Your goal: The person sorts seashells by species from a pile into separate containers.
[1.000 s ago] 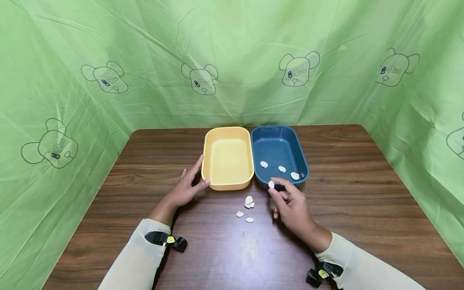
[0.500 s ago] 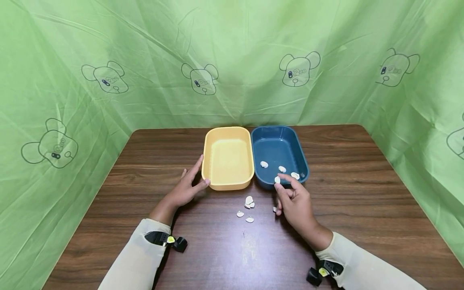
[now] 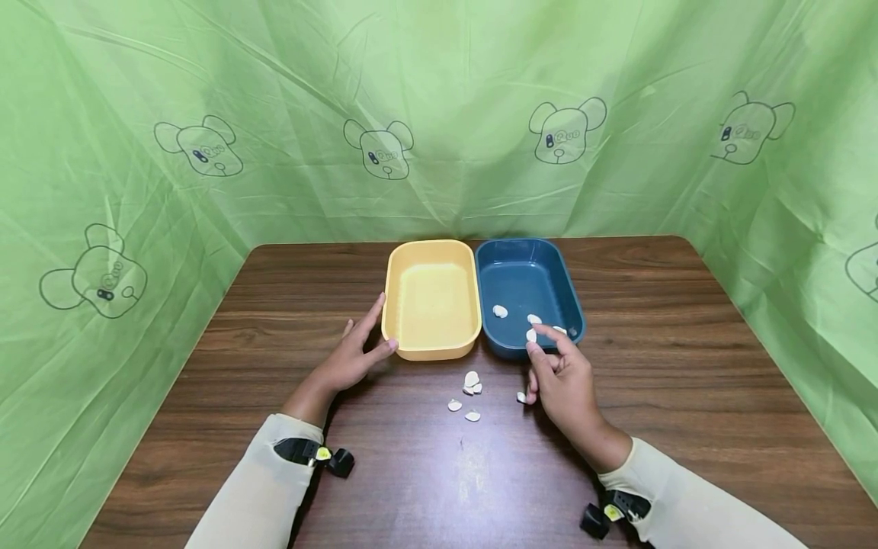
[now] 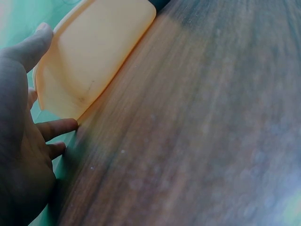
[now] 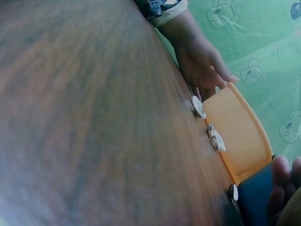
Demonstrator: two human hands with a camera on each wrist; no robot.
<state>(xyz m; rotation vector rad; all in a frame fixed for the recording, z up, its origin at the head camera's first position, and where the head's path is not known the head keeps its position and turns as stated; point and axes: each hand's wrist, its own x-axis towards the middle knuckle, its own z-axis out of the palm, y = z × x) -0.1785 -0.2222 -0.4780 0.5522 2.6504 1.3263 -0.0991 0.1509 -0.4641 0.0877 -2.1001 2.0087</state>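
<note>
In the head view my right hand pinches a small white seashell between thumb and index finger, over the near edge of the blue tray. Inside that tray lie more shells, one at the left, and one at the right is partly covered by my fingers. My left hand rests its fairly straight fingers and thumb against the left side of the yellow tray. The left wrist view shows the left hand's fingers at the tray wall. Only the right hand's fingertips enter the right wrist view.
Several shells lie on the wooden table in front of the trays: a small cluster, two single shells nearer me, and one shell beside my right hand. A green curtain surrounds the table's back and sides.
My right hand has shifted right and slightly forward with the pinched shell, farther over the blue tray. This uncovers a shell on the table beside it. The left hand has stayed in place.
</note>
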